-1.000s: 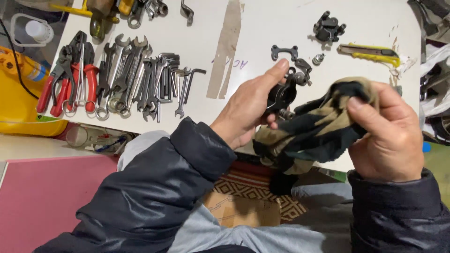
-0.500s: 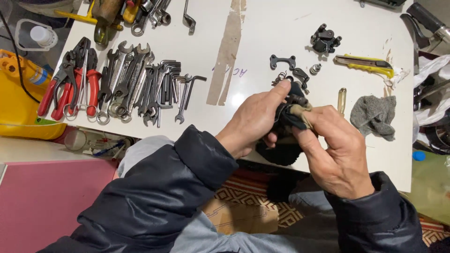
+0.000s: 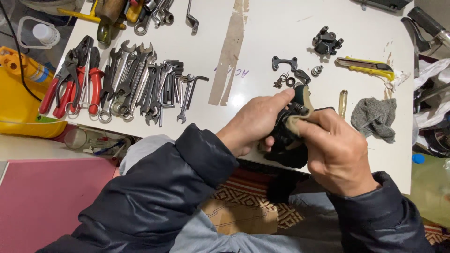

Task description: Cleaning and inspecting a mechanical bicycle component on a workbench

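My left hand (image 3: 253, 122) grips a small black metal part (image 3: 294, 108) with a spring on it, just above the near edge of the white table (image 3: 267, 42). My right hand (image 3: 333, 150) presses a tan and black rag (image 3: 289, 140) around that part; the rag hangs down below both hands. Most of the part is hidden by the rag and my fingers. Beyond the hands lie small black brackets, a spring and washers (image 3: 284, 80), and a black caliper-like piece (image 3: 326, 43).
Several wrenches and hex keys (image 3: 140, 84) and red-handled pliers (image 3: 75, 79) lie at the left. A yellow utility knife (image 3: 365, 66), a grey cloth (image 3: 375, 117) and a small amber vial (image 3: 342, 103) sit at the right. A yellow tray (image 3: 18, 103) is far left.
The hands drew together and the rag, earlier spread in my right hand, is now bunched tightly over the part. The view shifted, and the grey cloth came into sight on the table.
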